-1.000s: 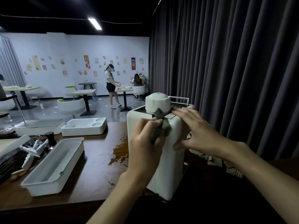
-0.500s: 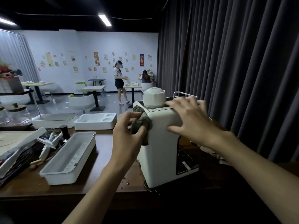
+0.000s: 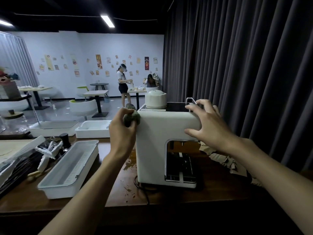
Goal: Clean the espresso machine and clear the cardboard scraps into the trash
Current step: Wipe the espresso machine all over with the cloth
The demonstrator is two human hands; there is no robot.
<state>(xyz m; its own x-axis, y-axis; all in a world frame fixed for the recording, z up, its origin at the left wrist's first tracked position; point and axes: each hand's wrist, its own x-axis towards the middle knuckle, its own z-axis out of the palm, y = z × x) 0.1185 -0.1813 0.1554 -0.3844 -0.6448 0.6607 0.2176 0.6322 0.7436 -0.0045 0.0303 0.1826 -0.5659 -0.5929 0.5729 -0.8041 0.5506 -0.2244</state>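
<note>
So I've got one white espresso machine sitting on the dark wooden worktop, and my left hand is closed around one balled-up grey cloth, pressed against the machine's upper left corner. My right hand is open, fingers spread over the top right edge, not gripping anything. Torn cardboard scraps lie in one pile just right of the machine, with brown crumbs near its front left, and two white trays are off to my left.
</note>
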